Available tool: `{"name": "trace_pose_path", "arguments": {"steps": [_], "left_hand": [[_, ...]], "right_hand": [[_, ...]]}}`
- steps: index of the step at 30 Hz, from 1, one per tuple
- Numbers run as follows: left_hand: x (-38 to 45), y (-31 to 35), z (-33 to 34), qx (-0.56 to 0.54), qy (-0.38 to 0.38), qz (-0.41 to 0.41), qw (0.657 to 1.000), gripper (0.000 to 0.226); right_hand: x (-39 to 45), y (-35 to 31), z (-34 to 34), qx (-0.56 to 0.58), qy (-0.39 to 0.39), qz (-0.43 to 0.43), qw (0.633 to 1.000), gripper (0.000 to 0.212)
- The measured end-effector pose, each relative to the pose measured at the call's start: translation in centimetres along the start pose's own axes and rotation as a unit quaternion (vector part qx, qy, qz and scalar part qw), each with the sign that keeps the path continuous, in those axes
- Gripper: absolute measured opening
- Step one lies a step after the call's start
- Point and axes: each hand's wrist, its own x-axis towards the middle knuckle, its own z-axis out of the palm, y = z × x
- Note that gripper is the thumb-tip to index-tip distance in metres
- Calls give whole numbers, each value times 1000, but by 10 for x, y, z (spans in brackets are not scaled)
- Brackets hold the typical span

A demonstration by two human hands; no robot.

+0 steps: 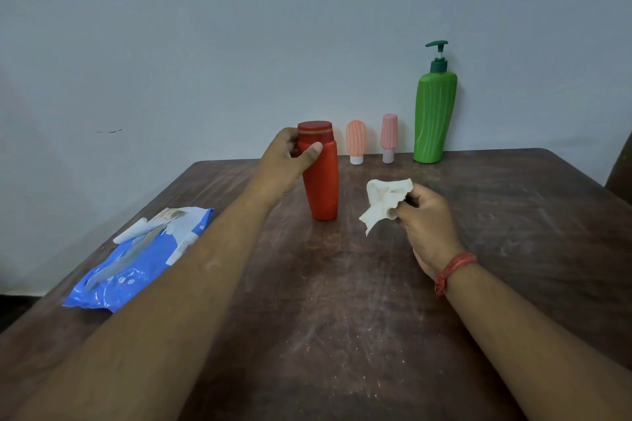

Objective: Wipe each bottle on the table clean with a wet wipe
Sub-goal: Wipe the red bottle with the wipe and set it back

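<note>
A red bottle (321,181) stands upright on the brown table (342,301). My left hand (287,161) grips it near its cap, thumb across the front. To its right my right hand (427,219) pinches a crumpled white wet wipe (384,202), held just above the table and apart from the bottle. Along the far edge by the wall stand an orange tube (355,140), a pink tube (389,135) and a tall green pump bottle (434,113).
A blue wet wipe pack (136,260) lies at the table's left edge with its flap open. A pale wall rises right behind the far bottles. A dark chair back (620,167) shows at the right edge.
</note>
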Motion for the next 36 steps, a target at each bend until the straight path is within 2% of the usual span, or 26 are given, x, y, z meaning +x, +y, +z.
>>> {"name": "trace_pose_path", "arguments": {"steps": [5,8,11,13,19,27,30,36], "left_hand": [[-15,-6,11,-8,30,-44,999,64],[-29,-21,30,29,59,-112,992,71],[-41,-36,53,97,54,-155,982,71],[-41,-41,64,146,73,-146,976,70],[-14,-48,76,202,113,-138,963,70],[32,-72,65,276,164,-166,933,67],[54,-83,62,286,169,-163,929,65],[96,-97,56,312,192,-181,912,71]], "right_hand": [[0,-1,-1,-7,3,1,1000,34],[0,-3,0,-3,10,5,1000,35],[-1,-4,1,-7,10,2,1000,36],[-1,-4,1,-5,10,0,1000,35],[4,-4,-4,-21,11,-15,1000,35],[33,-1,25,-68,85,-99,989,36],[45,4,38,-79,80,-108,988,29],[52,11,34,-69,74,-129,986,32]]}}
